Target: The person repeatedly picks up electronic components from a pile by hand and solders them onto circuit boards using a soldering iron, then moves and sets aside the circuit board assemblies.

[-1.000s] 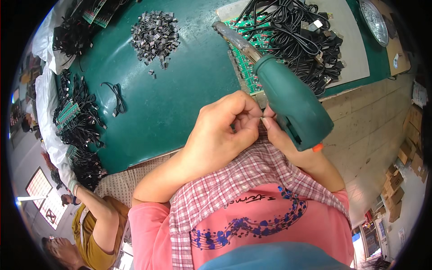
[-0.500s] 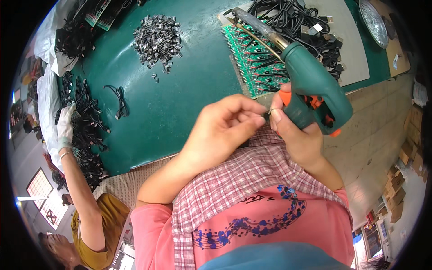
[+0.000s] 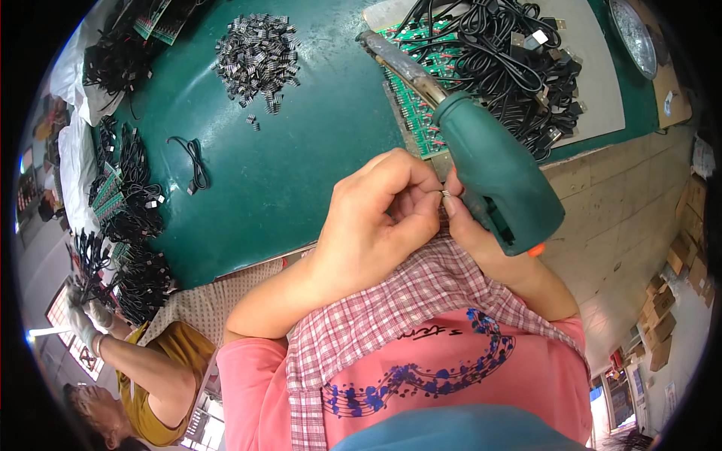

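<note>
My left hand (image 3: pixel 372 218) is closed, thumb and forefinger pinching a tiny metal-pinned connector (image 3: pixel 446 194) in front of my chest. My right hand (image 3: pixel 485 244) meets it there, its thumb and fingertip at the connector's other side. That same hand also holds a green soldering gun (image 3: pixel 500 169), whose body hides several of its fingers. The gun's metal tip points up and left, over a panel of green circuit boards (image 3: pixel 402 94). Black USB cables (image 3: pixel 496 56) lie across part of the panel. A heap of similar small connectors (image 3: pixel 256 56) sits at the far left of the mat.
One coiled cable (image 3: pixel 197 165) lies alone on the green table (image 3: pixel 316 98). Cable bundles (image 3: pixel 135 195) line the left edge, where a gloved person (image 3: pixel 147 368) handles some. A metal dish (image 3: pixel 633 37) stands at the far right; cardboard boxes (image 3: pixel 662 316) are stacked beyond the floor.
The soldering gun has rolled and tipped lower in my right hand, its tip shifting left. My fingertips stay together at the connector. The co-worker's hands have moved down and left among the cables.
</note>
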Demonstrator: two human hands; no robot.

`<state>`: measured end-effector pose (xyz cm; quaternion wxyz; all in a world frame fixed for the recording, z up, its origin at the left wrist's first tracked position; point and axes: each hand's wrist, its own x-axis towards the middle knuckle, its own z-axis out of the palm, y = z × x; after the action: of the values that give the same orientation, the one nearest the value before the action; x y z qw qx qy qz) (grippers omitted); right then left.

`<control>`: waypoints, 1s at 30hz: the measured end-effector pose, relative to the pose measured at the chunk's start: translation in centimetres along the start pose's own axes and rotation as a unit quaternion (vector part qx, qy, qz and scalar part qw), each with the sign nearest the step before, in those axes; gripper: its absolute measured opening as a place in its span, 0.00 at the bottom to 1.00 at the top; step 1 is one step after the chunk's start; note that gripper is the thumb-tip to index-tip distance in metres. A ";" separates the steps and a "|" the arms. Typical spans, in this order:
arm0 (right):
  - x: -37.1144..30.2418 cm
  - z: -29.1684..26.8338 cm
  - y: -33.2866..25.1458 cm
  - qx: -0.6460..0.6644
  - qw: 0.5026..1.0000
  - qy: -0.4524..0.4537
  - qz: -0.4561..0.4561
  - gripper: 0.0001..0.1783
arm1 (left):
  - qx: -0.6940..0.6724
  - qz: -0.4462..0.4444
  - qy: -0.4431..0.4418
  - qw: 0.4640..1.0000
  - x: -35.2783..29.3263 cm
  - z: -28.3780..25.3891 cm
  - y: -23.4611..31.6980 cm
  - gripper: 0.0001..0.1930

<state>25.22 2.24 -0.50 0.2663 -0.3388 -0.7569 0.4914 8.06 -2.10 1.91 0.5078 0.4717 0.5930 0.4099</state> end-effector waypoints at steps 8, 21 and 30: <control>0.0 0.0 -0.1 0.054 0.998 0.020 0.041 0.17 | -0.019 -0.063 -0.006 0.998 -0.4 0.2 0.5 0.05; -4.1 -2.4 0.6 0.086 0.991 -0.018 0.103 0.15 | -0.019 -0.279 0.017 0.960 3.5 -2.1 -0.4 0.06; -8.9 -3.5 1.4 0.013 0.974 -0.052 0.221 0.09 | -0.050 -0.259 0.042 0.964 3.8 -2.5 -0.7 0.06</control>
<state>33.76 -2.25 -1.09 0.1156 -0.4685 -0.6698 0.5644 5.36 1.41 0.74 0.5939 0.2584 0.6948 0.3128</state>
